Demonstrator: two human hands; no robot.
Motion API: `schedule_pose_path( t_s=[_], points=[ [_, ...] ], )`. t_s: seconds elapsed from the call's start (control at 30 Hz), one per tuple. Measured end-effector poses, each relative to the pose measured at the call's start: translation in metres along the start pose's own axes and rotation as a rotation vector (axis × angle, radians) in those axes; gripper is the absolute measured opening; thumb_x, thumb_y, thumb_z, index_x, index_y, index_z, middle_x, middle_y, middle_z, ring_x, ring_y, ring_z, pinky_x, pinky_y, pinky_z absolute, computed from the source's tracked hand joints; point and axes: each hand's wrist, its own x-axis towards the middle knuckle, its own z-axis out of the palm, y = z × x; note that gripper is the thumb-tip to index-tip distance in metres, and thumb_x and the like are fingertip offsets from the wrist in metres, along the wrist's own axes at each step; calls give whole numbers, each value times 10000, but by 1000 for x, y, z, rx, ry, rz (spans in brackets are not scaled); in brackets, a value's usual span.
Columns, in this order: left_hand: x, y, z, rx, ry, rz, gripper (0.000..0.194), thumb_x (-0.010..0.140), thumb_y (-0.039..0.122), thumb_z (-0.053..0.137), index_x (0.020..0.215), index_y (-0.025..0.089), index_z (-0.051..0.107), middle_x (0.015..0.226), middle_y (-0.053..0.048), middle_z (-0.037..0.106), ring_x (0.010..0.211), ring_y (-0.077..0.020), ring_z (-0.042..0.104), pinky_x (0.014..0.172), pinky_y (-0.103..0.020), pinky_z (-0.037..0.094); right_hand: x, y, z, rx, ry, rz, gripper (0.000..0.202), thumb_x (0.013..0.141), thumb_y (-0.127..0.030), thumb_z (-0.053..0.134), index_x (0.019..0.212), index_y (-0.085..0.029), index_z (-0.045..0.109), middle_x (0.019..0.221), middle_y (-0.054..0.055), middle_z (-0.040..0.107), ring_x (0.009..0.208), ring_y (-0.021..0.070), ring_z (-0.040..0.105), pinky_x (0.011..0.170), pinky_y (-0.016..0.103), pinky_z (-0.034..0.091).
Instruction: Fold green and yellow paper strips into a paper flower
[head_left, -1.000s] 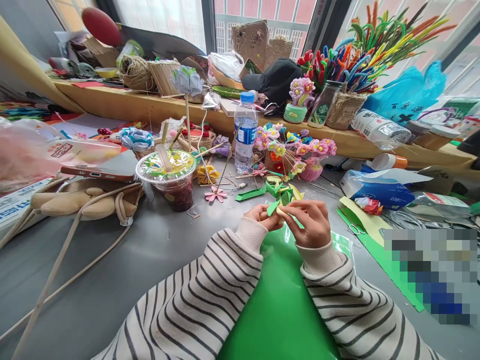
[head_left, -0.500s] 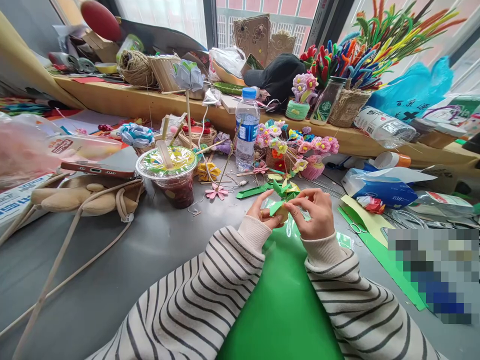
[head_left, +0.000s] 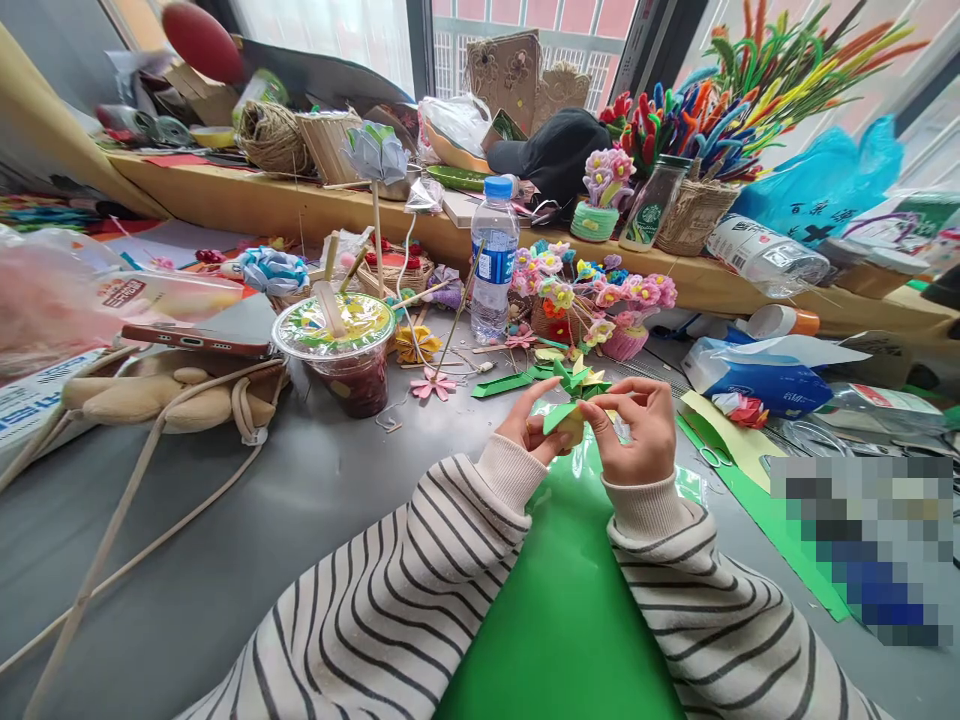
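Note:
Between my two hands is a small folded piece of green paper [head_left: 556,416], held above a large green sheet [head_left: 566,600]. My left hand [head_left: 534,425] pinches it from the left, index finger raised along its edge. From the right, the thumb and fingertips of my right hand [head_left: 636,425] close on its right end. Part of the paper is hidden behind the fingers. Just beyond my hands lie several green and pale yellow folded paper pieces [head_left: 577,378] and a long green folded strip [head_left: 504,384].
A lidded cup of dark drink [head_left: 345,370] stands left, a water bottle [head_left: 493,265] behind. Colourful craft flowers [head_left: 559,285] crowd the back. Scissors [head_left: 714,456] lie on green paper strips [head_left: 787,540] at the right. A phone [head_left: 199,335] rests on a tan plush bag [head_left: 172,395].
My right hand has shifted slightly to the right, and the folded paper between my fingers has moved a little with it. My left hand's grip looks nearly the same.

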Motion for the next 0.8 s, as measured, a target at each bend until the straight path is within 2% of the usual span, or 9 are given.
schedule_pose_path(
  t_s=[0.2,0.4,0.5,0.67,0.8],
  points=[
    [-1,-4,-1,65,-27,48,465,622,232,615,1055,213,445,692,-12,584,610,-119,564,582,-225,438,-1,-2,1,-12,64,-7,100,698,-257,563,654,-175,601,810,50,420,677,133,454,543,280,418],
    [-2,-8,-6,195,27,165,412,650,263,591,1041,239,465,665,7,565,573,-96,524,587,-207,412,1,2,-3,9,-106,-123,125,657,-312,604,711,-201,618,858,54,446,716,155,450,581,305,415],
    [-5,-3,-5,236,58,180,333,649,259,589,969,223,503,659,8,572,603,-103,537,608,-202,412,3,0,-9,-21,-128,-203,96,642,-278,628,715,-215,622,871,46,465,718,148,442,587,290,408],
    [-6,4,-3,289,67,264,216,648,206,585,857,215,529,805,-16,588,753,-135,559,719,-235,421,1,-5,-12,-103,-38,-311,53,654,-189,621,687,-230,616,834,26,482,624,108,389,573,257,391],
    [-5,2,-5,327,99,329,204,648,199,586,844,208,530,807,-24,583,754,-132,556,732,-230,419,-4,-7,-9,-147,43,-371,113,648,-183,629,732,-257,615,870,26,502,706,124,431,599,240,398]
  ],
)
